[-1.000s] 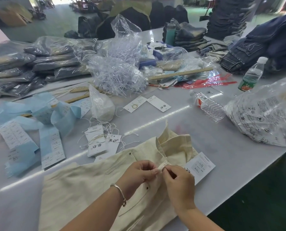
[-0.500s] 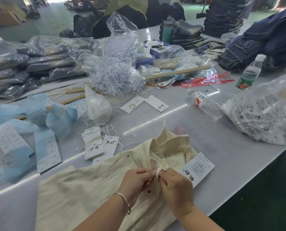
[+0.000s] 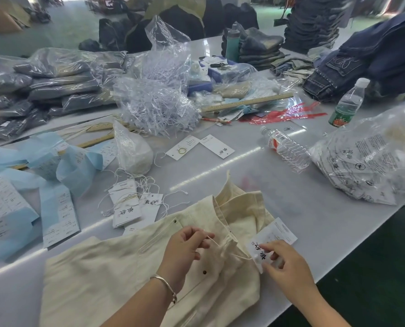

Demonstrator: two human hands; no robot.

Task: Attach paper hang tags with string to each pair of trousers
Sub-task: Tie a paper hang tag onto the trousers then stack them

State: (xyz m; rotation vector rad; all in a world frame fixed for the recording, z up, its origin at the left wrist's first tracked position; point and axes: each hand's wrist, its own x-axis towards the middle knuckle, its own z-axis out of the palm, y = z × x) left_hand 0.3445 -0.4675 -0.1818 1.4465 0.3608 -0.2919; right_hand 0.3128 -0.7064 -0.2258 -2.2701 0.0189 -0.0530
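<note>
Cream trousers (image 3: 116,267) lie across the near edge of the table (image 3: 303,208), waistband toward the middle. My left hand (image 3: 185,246) pinches the end of a white string (image 3: 217,244) that runs through a belt loop (image 3: 227,246). My right hand (image 3: 288,265) pinches a white paper hang tag (image 3: 270,241) lying beside the waistband, with the string leading to it. A loose pile of strung hang tags (image 3: 130,208) sits just beyond the trousers on the left.
Blue label sheets (image 3: 31,197) spread at the left. A bag of plastic fasteners (image 3: 159,105), a tied white bag (image 3: 133,149), two tags (image 3: 199,147), a lying bottle (image 3: 286,147), an upright bottle (image 3: 347,102) and a printed plastic bag (image 3: 371,161) stand farther out. Bagged and stacked jeans (image 3: 43,86) fill the back.
My hands were together at the belt loop. Now they have drawn apart: the left pulls the string leftward, the right has moved right onto the hang tag.
</note>
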